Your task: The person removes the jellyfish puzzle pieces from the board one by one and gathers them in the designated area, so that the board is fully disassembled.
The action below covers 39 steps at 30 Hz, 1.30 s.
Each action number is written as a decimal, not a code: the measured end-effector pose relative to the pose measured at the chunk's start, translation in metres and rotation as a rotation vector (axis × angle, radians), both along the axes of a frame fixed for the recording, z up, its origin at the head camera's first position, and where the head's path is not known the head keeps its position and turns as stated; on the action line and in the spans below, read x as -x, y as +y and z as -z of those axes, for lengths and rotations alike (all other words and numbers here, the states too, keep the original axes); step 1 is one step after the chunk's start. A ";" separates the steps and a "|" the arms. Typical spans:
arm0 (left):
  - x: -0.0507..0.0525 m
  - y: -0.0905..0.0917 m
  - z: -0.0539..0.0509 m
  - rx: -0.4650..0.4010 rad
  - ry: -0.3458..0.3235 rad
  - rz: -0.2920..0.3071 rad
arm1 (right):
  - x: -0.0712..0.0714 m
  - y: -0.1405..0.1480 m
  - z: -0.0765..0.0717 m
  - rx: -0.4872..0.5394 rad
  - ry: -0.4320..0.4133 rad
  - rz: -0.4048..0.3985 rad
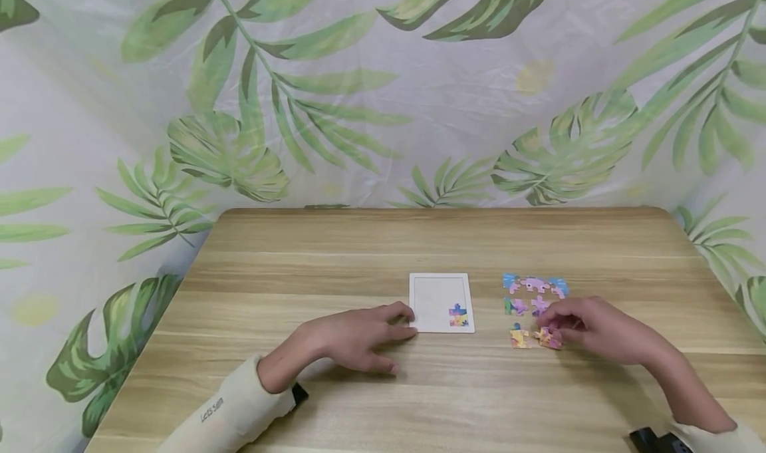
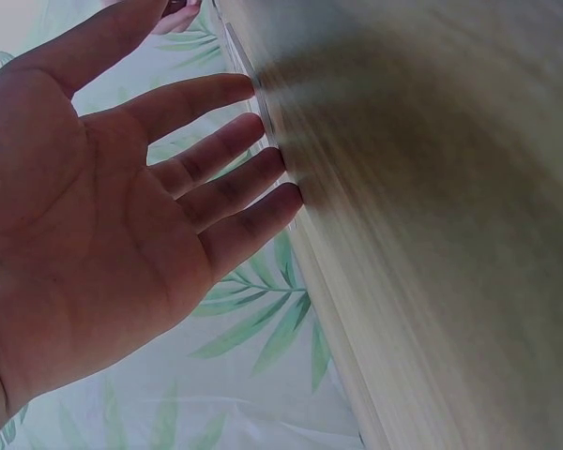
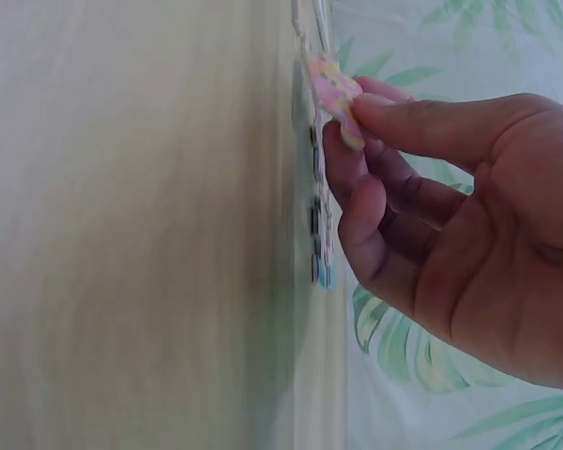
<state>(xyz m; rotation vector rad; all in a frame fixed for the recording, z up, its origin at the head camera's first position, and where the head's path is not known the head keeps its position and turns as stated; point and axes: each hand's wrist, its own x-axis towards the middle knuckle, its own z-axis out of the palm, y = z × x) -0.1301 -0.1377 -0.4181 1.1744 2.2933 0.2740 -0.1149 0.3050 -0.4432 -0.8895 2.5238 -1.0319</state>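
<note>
Between thumb and fingers, my right hand (image 1: 589, 326) pinches a pink and yellow jigsaw piece (image 3: 336, 94), seen tilted off the table in the right wrist view. My left hand (image 1: 365, 336) lies palm down with fingers spread, its fingertips at the left edge of a white puzzle tray (image 1: 431, 303). One yellow, pink and blue piece (image 1: 459, 316) sits in the tray's lower right corner. Loose pieces lie in rows right of the tray: a yellow one (image 1: 518, 336) beside the held piece, pink ones (image 1: 534, 284) higher up. My right fingers partly cover the nearest pieces.
Everything lies on a wood-grain table (image 1: 335, 253). Behind it hangs a pale cloth (image 1: 359, 140) printed with green leaves. A black wrist device (image 1: 658, 440) shows at my right sleeve.
</note>
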 end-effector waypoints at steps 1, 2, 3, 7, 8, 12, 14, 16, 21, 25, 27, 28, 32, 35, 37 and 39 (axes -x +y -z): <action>0.000 0.000 0.000 0.000 -0.001 0.001 | -0.001 0.001 0.000 -0.004 0.011 0.003; 0.000 0.000 0.000 0.000 -0.002 0.001 | -0.001 0.001 0.001 -0.005 0.019 0.005; 0.000 0.000 0.000 0.000 -0.001 0.001 | -0.001 0.002 0.001 -0.007 0.026 0.008; 0.000 0.000 0.000 0.000 0.002 0.002 | -0.001 0.001 0.002 -0.007 0.018 0.009; 0.000 0.000 0.000 0.000 0.003 0.001 | -0.001 0.001 0.003 -0.012 0.008 0.013; 0.001 0.000 -0.001 -0.002 0.000 -0.003 | 0.000 -0.002 0.002 -0.048 -0.002 0.040; 0.001 0.000 -0.002 -0.003 -0.005 -0.008 | 0.000 -0.004 0.002 -0.058 -0.005 0.051; 0.001 0.000 -0.002 -0.004 -0.009 -0.009 | 0.000 -0.007 0.000 -0.066 -0.004 0.056; 0.001 0.000 -0.003 -0.010 -0.008 -0.005 | 0.000 -0.010 -0.001 -0.081 -0.002 0.062; 0.001 0.000 -0.002 -0.014 -0.007 0.000 | 0.000 -0.009 0.000 -0.083 -0.008 0.058; 0.001 0.000 -0.003 -0.019 -0.005 0.003 | 0.000 -0.009 0.000 -0.082 -0.009 0.053; 0.001 0.000 -0.002 -0.021 -0.005 0.004 | 0.001 -0.009 0.000 -0.084 -0.005 0.051; 0.000 0.000 -0.002 -0.015 -0.006 -0.003 | 0.003 -0.010 0.000 -0.090 0.014 0.043; 0.000 0.000 -0.002 -0.013 -0.006 -0.007 | 0.004 -0.010 0.000 -0.100 0.024 0.041; 0.000 0.000 -0.001 -0.015 -0.007 -0.006 | 0.004 -0.010 0.000 -0.107 0.029 0.043; 0.001 0.000 0.000 -0.017 -0.005 -0.005 | 0.004 -0.011 0.001 -0.105 0.027 0.045</action>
